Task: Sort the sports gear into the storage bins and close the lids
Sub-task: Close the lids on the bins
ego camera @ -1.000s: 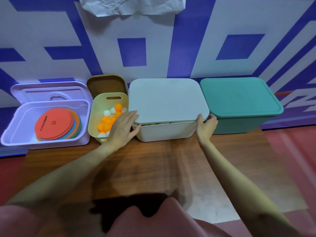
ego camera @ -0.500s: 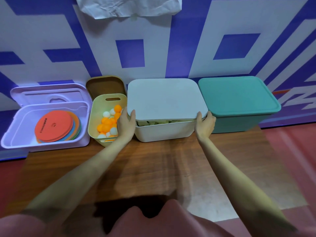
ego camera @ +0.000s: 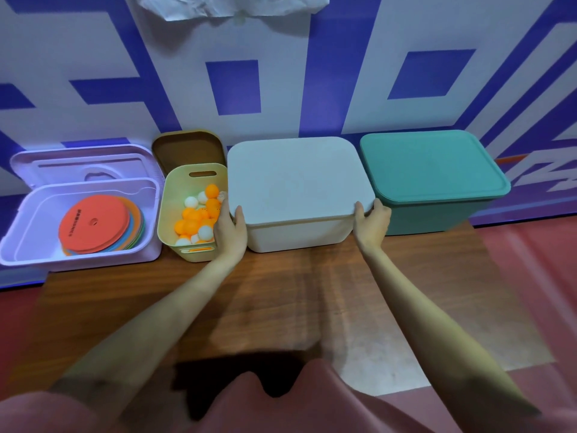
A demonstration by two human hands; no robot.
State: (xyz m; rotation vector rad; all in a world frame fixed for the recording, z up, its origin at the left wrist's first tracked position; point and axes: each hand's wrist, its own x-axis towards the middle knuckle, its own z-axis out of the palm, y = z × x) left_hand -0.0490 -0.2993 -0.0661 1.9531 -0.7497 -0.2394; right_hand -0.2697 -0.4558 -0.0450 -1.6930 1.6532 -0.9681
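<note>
I'm gripping the white lid (ego camera: 298, 179) w/ both hands: left hand (ego camera: 230, 231) and right hand (ego camera: 371, 221) clamping its near corners, lid sitting on the white bin (ego camera: 299, 234). 4 bins total: left of it the yellow bin (ego camera: 175, 214) w/ ping-pong balls (ego camera: 195, 220), uncounted, and the lilac bin (ego camera: 28, 214) w/ discs (ego camera: 93, 225), writing unreadable; right, the teal bin (ego camera: 434, 195), lidded.

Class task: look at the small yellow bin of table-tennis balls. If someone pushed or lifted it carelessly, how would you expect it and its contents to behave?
The yellow bin is lidless and heaped with balls, so tipping it would probably spill them. Being round, they would likely roll off across the table. The bin probably lifts easily by its handle slot.
</note>
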